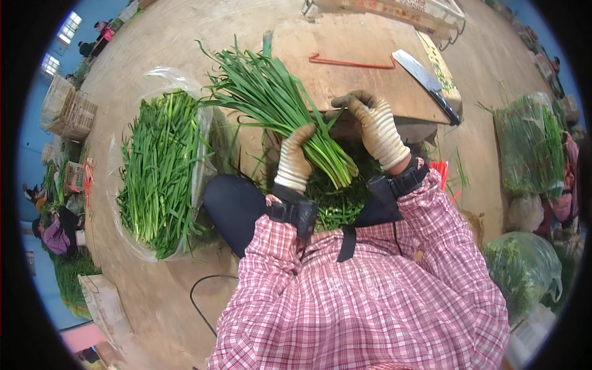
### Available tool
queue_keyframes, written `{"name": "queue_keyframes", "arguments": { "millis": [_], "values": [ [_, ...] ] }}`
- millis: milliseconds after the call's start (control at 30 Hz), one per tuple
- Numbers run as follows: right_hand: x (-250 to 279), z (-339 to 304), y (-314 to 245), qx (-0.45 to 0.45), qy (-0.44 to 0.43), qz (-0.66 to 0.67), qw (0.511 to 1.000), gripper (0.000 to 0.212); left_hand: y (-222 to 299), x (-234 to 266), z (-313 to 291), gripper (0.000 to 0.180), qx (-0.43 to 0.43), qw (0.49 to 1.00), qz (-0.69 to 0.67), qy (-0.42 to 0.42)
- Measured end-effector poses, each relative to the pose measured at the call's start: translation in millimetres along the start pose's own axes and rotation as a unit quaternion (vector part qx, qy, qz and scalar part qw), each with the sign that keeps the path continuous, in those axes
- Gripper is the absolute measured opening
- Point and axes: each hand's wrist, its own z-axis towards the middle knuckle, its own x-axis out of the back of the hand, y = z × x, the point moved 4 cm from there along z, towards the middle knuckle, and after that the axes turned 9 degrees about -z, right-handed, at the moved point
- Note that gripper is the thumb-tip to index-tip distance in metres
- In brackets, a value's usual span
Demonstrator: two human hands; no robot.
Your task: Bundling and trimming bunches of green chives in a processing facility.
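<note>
bunch [265, 98], one: long green leaves, pale stalk ends; held up in front of the lap, clear of the counter [345, 40], leaves fanned to the upper left, stalk ends pointing to the lower right. hands, two, in striped gloves. left hand [295, 157]: closed round the bunch at the stalks, below the leaves. right hand [377, 126]: raised just right of the bunch, fingers curled toward the thumb; whether a leaf is pinched there cannot be told. counter: low, wooden, beyond the hands. knife [414, 71], one: broad blade, dark handle, lying near the right edge of the counter, untouched. red bar [351, 62], one: thin, bent at the ends, lying left of the knife. loose greens [339, 213]: heaped below the bunch, between the knees. bag [163, 73], clear, on the left: open, packed with cut greens [157, 179]. further bags at right, two: one upper [530, 145], one lower [521, 271], both with greens inside. crate [394, 13], one: pale, beyond the counter. step in hand, as judged: tidying the bunch, the left hand as holder, the right as picker. next move, as judged: calls for a steady left grip, level stalk ends, and a fine pinch by the right on stray leaves only, without pulling good stalks out.
</note>
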Motion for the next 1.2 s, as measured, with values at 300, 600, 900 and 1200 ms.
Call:
{"name": "queue_keyframes", "arguments": {
  "millis": [300,600,900,1200],
  "values": [
    [22.2,10.4,3.5,0.004,0.04,0.032,0.999,0.013,-7.9,3.6,-3.9,0.032,0.044,0.996,-0.017,-0.075],
    [62.6,11.6,-23.1,0.197,0.129,-0.66,0.714,0.03,4.4,12.7,-1.4,0.031,0.065,0.988,-0.105,-0.09],
    [18.7,-61.7,0.4,0.216,-0.001,-0.558,0.801,0.024,3.1,8.7,5.4,0.03,0.062,0.982,-0.158,-0.081],
    [15.7,-68.7,-2.0,0.256,0.028,-0.504,0.825,0.027,0.3,7.3,5.5,0.033,0.02,0.996,-0.081,-0.027]
  ]
}}
